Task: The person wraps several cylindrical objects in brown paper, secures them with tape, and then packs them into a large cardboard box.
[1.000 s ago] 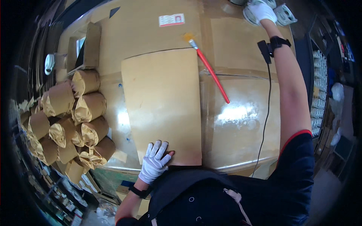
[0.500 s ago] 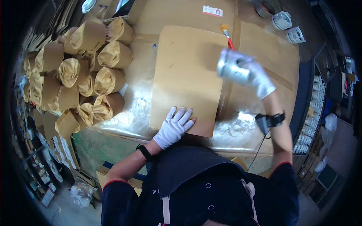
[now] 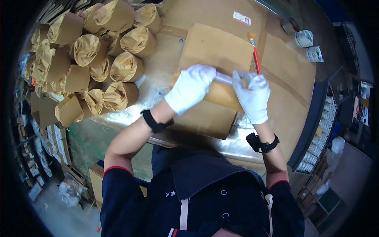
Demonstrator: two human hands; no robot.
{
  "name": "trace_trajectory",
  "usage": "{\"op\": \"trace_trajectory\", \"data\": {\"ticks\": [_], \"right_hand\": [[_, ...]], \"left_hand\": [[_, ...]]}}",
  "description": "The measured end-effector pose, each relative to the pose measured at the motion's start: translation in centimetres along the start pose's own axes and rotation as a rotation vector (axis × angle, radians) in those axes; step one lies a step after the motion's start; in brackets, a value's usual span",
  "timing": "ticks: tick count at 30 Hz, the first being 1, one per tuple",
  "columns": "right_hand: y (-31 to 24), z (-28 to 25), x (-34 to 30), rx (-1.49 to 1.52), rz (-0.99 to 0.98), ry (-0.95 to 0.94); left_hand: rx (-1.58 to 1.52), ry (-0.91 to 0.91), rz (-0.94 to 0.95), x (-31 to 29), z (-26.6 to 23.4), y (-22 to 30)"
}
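Observation:
A large brown paper sheet (image 3: pixel 215 45) lies flat on the worktable (image 3: pixel 284 98). Its near part is curled around a pale cylinder-shaped roll (image 3: pixel 223 79) that shows between my gloves. My left hand (image 3: pixel 190 87), in a white glove, presses down on the left end of the paper-covered roll. At the right end, my right hand (image 3: pixel 252 96), also gloved, grips the roll. A brush with a red handle (image 3: pixel 256 55) rests just beyond my right hand, at the sheet's right edge.
Several brown paper-wrapped bundles (image 3: pixel 98 59) are piled at the table's left. Two white rolls (image 3: pixel 304 38) stand at the far right, with a small label (image 3: pixel 241 17) at the back. Shelves of white items (image 3: pixel 321 138) line the right side.
My right hand brought a pale roll from the far right onto the sheet. My left hand moved from the sheet's near edge onto the roll, and the paper now curls over it.

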State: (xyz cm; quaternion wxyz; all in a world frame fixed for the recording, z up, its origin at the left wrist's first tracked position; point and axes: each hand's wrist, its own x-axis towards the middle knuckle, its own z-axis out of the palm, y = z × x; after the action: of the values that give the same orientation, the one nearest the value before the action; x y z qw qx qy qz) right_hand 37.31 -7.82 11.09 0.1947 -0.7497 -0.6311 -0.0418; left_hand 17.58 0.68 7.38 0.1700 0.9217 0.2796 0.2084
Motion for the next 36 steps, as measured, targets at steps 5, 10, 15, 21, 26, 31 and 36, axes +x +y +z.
{"op": "trace_trajectory", "data": {"ticks": [5,10,15,21,26,31,36], "right_hand": [[-2.5,0.3,2.8,-0.091,-0.292,-0.141],[0.0,0.8,8.0,0.036,-0.184,-0.578],[1.7,0.7,9.3,0.301,-0.039,-0.739],[4.1,-1.2,4.7,0.21,-0.044,-0.9],[5.1,-0.4,4.5,-0.18,-0.175,-0.24],[5.4,4.1,4.0,0.109,-0.045,0.029],[6.5,4.9,2.4,0.103,-0.027,0.067]], "left_hand": [[0.141,0.06,0.039,6.4,-0.8,-2.6],[0.361,0.063,0.344,4.7,-0.5,-1.4],[0.339,0.025,0.355,6.0,1.9,-2.4],[0.017,-0.673,0.231,8.7,-0.6,1.2],[0.194,-0.52,-0.051,14.2,-0.6,-3.7],[0.511,-0.079,0.338,7.4,5.1,-7.4],[0.079,0.098,-0.17,9.2,5.6,-4.8]]}}
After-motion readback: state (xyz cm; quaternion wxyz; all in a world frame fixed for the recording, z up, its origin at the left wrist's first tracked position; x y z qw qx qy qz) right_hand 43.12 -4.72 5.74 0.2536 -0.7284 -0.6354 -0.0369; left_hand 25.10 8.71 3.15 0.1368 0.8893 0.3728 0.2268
